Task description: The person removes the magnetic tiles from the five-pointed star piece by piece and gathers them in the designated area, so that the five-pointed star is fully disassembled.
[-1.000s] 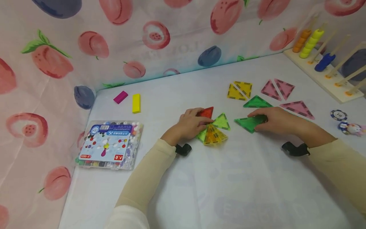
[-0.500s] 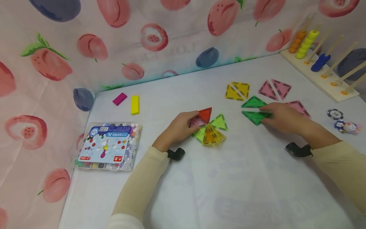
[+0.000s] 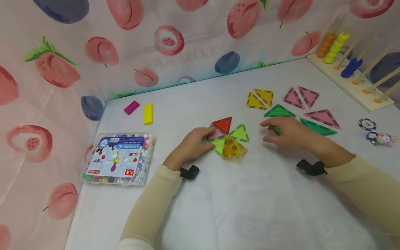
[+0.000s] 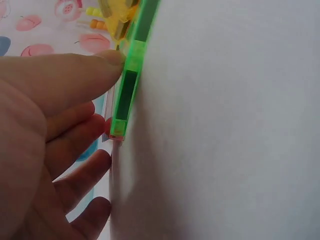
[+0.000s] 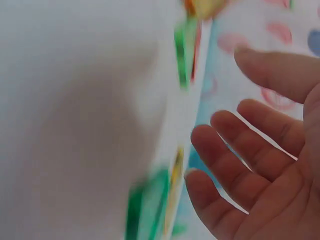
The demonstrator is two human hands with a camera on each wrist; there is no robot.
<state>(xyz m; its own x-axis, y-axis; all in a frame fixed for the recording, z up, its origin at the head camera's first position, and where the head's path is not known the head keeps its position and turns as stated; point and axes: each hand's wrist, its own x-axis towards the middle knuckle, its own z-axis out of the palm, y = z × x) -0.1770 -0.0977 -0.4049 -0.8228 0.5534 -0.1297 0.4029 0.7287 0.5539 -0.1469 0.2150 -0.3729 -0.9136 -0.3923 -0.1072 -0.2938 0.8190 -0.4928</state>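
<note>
My right hand [image 3: 290, 133] spreads wide and free, the green magnetic triangle [image 3: 277, 131] released, at three o'clock of the tile fan [image 3: 230, 143] my left hand [image 3: 193, 144] pinches

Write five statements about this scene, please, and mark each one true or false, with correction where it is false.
1. The left hand touches a lime tile. True.
2. The right hand grips the red tile. False: it grips nothing.
3. The poker chip lies beside the figurine. True.
4. In the head view, the yellow block is left of the magenta block. False: it is right of it.
5. The rack holds blue beads. True.
</note>
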